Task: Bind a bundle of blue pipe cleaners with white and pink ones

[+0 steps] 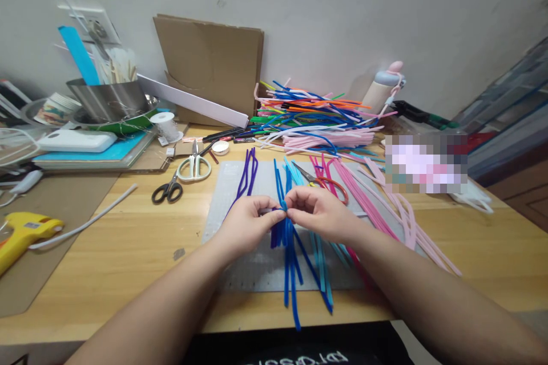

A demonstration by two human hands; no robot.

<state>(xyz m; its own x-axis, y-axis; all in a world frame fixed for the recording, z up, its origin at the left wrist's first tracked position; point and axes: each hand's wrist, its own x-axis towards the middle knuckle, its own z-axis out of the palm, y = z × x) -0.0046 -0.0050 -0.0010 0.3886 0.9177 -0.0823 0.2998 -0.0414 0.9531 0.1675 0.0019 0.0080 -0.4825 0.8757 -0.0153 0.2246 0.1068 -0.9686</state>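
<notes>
My left hand [250, 222] and my right hand [321, 212] meet over a grey cutting mat [220, 194], thumbs and fingers pinched together. Between the fingertips is a bent blue pipe cleaner [283, 205], held by both hands; its ends are partly hidden by the fingers. Under and in front of them several blue pipe cleaners [292, 279] fan toward the table's front edge. Purple pipe cleaners [246, 177] lie beyond my left hand, light-blue ones [321, 268] below my right. Red-handled scissors [336, 187] lie just behind my right hand.
Pink pipe cleaners [363, 199] spread to the right; a mixed pile [317, 114] lies by the wall. Two more scissors, one black-handled [168, 191] and one pale-handled [194, 168], rest left of the mat. A yellow glue gun [29, 231] lies far left, a bottle [381, 88] stands at back right.
</notes>
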